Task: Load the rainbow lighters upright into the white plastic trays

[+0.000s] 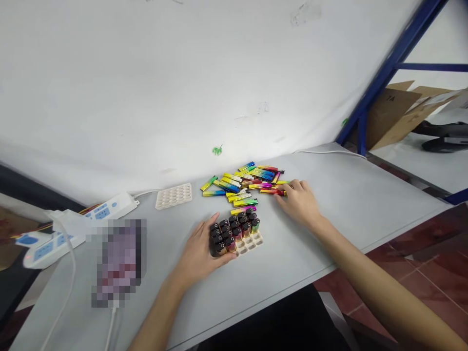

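Note:
A cream tray (252,242) with oval slots stands on the grey table, filled on its left and back with several upright lighters (237,231) that have black tops. Around the tray's left end my left hand (201,248) is wrapped, thumb at the front edge, fingers behind. Beyond the tray lies a loose pile of shiny multicoloured lighters (230,185). At the pile's right side my right hand (298,200) has its fingertips closed on the end of a red lighter (270,191), which lies flat. Several slots at the tray's front right hold nothing.
Another cream slotted tray (174,196) lies at the back left, near the wall. White power strips (106,210) with cables and a pixelated object (120,263) are at the left. A blue metal frame (387,53) and cardboard boxes (395,114) stand at the right.

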Available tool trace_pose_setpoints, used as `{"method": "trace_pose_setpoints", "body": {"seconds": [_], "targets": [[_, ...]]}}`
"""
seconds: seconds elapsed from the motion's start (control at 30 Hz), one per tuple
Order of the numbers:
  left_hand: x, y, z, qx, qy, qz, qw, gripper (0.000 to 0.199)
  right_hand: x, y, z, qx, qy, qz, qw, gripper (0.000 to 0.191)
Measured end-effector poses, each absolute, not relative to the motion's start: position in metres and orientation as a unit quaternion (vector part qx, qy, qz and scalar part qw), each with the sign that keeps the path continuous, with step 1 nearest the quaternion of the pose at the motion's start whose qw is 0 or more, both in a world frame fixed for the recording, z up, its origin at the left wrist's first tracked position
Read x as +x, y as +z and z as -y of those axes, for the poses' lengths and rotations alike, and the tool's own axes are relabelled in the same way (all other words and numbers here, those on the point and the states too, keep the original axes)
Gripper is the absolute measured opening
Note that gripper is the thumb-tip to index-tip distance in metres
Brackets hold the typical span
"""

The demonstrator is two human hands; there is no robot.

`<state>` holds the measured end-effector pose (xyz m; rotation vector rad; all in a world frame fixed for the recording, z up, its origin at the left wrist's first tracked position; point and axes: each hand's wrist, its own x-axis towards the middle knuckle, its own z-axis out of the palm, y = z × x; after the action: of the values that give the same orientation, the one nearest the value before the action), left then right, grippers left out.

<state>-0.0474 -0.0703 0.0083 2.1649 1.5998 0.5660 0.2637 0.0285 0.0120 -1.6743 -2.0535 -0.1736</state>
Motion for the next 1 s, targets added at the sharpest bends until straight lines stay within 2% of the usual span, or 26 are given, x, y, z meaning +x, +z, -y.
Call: {"method": "trace_pose_setpoints", "body": {"seconds": [0.13,0.23,0.3,0.4,0.47,0.53,0.63,0.87,1.0], "targets": [[-0.049,0.006,0.069,0.776,0.204,-0.563,0.199,0.1,0.278,-0.006,-0.035,-0.597,-0.077,0.767,0.22,0.028],[-0.05,0.006,0.069,0.774,0.213,-0.56,0.204,0.099,0.276,-0.002,-0.03,-0.588,-0.018,0.76,0.278,0.018],[-0.05,0.007,0.07,0.771,0.215,-0.562,0.209,0.098,0.273,0.005,-0.029,-0.574,0.071,0.736,0.351,0.017],[-0.05,0.009,0.07,0.767,0.212,-0.564,0.22,0.097,0.265,0.017,-0.03,-0.524,0.286,0.652,0.467,0.025],[-0.051,0.009,0.07,0.767,0.212,-0.564,0.22,0.097,0.259,0.022,-0.03,-0.47,0.422,0.583,0.51,0.031],[-0.051,0.007,0.069,0.769,0.212,-0.563,0.219,0.096,0.253,0.022,-0.028,-0.437,0.49,0.543,0.524,0.034],[-0.052,0.006,0.068,0.768,0.212,-0.563,0.222,0.096,0.248,0.015,-0.024,-0.458,0.494,0.547,0.497,0.036],[-0.05,0.01,0.069,0.764,0.206,-0.571,0.22,0.093,0.247,0.007,-0.013,-0.496,0.387,0.64,0.442,0.034],[-0.049,0.011,0.069,0.765,0.208,-0.569,0.219,0.093,0.247,0.011,-0.011,-0.481,0.441,0.611,0.449,0.043]]}}
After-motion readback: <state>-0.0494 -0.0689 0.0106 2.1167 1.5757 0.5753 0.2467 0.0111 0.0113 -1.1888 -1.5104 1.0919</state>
